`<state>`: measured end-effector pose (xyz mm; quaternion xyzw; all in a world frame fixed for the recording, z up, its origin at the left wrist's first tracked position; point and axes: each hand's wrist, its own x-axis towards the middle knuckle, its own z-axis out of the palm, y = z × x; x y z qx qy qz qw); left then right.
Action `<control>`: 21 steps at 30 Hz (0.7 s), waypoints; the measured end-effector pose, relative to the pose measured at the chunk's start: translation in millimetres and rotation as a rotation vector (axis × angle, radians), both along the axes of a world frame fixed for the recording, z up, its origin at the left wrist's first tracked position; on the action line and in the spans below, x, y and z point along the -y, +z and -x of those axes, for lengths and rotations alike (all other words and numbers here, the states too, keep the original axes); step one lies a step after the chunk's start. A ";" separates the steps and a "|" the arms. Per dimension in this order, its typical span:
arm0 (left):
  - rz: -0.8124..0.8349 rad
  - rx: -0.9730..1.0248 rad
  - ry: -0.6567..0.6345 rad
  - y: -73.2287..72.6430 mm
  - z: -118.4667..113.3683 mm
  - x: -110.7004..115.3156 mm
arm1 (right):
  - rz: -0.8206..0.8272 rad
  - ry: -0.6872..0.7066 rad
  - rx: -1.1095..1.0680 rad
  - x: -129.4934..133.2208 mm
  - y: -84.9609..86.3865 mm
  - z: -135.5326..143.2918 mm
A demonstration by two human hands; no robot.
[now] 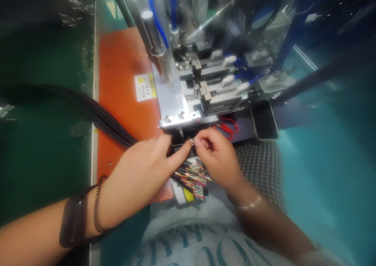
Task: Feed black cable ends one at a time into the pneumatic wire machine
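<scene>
Fingers point(201, 136) of the right hand point(219, 156) were drawn close together at the tips, beside a small shiny piece point(192, 141); whether it was gripped between them, or only touched, could not be told. From the left hand point(141, 172), one finger was stretched out to the same piece, while the others were bent near the metal plate point(173, 111), their tips partly hidden; whether anything was held by them could not be seen. The piece was placed just below the front edge of the plate, between the two hands.

The black cables point(110, 129) were led across the orange board point(120, 74) and under the left hand, and their coloured wire ends point(194, 180) were fanned out below the fingertips. Red loops point(233, 128) were seen beyond the right hand, with a phone point(265, 119) further off.

For such close work, a light touch was judged best: the piece was to be steadied by the outstretched finger and small shifts made by the right fingertips alone. Hard pressure was likely to bend or slip so small a piece. The loose strands were best kept apart from it, since they could easily have been snagged, and a tug from the cables was best avoided.
</scene>
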<state>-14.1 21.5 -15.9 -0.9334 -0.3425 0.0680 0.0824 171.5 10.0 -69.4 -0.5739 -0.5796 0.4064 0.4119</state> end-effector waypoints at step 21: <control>0.063 0.082 -0.031 4.4 0.5 -3.3 | 0.309 0.022 -0.308 -5.4 -3.9 -4.1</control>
